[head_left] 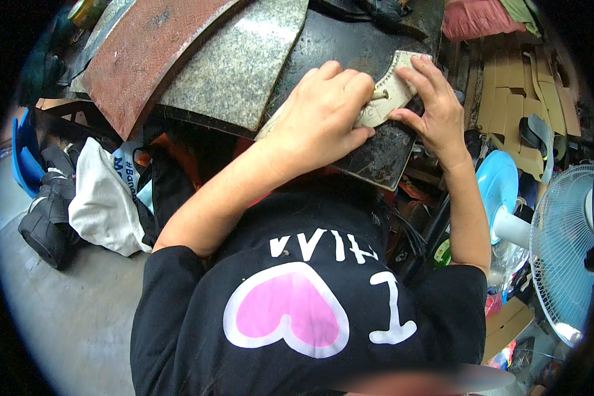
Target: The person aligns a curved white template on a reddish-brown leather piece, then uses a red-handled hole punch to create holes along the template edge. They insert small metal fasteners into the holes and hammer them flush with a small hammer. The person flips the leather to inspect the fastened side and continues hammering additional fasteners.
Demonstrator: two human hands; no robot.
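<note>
A pale, curved flat piece point(395, 92) with a row of small dark marks along its inner edge lies on a dark, worn work surface point(376, 158). My left hand point(330, 109) is closed in a fist over its left part. From that fist a short, thin metal-looking tool point(379, 96) sticks out toward the marks; its kind and the rest of it are hidden. With fingers spread, my right hand point(435, 105) grips the piece at its right end, fingertips on the far edge and thumb on the near edge.
Left of my hands lie a speckled grey slab point(224, 72) and a reddish-brown curved sheet point(145, 59). A dark strap point(376, 16) rests at the back. A white-and-blue fan point(564, 244) and stacked cardboard point(508, 99) stand at right. A white cloth point(105, 198) hangs at left.
</note>
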